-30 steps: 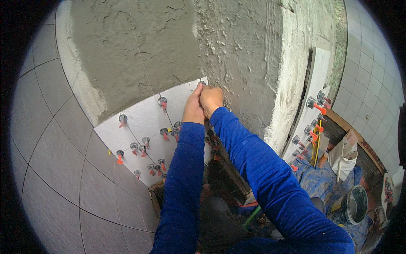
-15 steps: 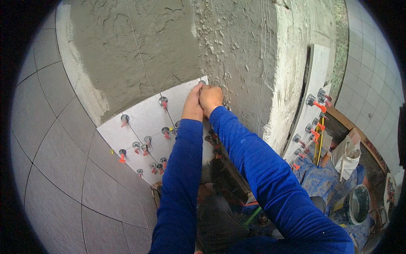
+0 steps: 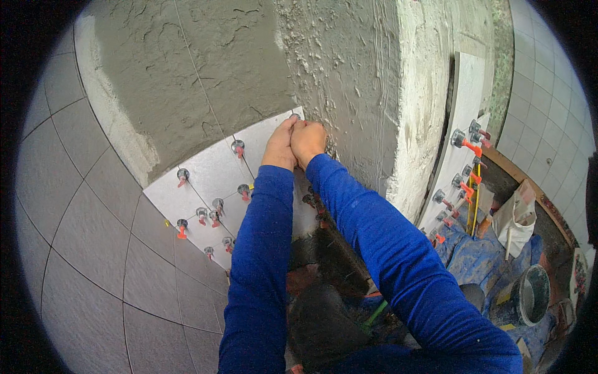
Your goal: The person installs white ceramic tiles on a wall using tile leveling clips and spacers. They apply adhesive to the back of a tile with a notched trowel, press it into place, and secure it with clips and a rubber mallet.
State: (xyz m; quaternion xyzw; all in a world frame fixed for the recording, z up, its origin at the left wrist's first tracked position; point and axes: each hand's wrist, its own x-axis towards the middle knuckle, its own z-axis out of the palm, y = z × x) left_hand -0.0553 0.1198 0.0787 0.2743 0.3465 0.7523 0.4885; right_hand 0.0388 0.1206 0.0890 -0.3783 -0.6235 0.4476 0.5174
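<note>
Grey mortar [image 3: 187,75] coats the wall ahead, with pale tiles [image 3: 215,171] set along its lower part and black-and-red clips [image 3: 238,148] standing out of their joints. At the tiles' upper right corner, my left grip [image 3: 278,143] and right grip [image 3: 309,143] meet, fingers curled, just below a dark clip base [image 3: 295,116]; they hide what lies between, so I cannot tell what either holds. Off to my right, a bucket [image 3: 511,302] stands near a white bag [image 3: 517,218].

Corner clip [image 3: 295,116] mostly hidden
</note>
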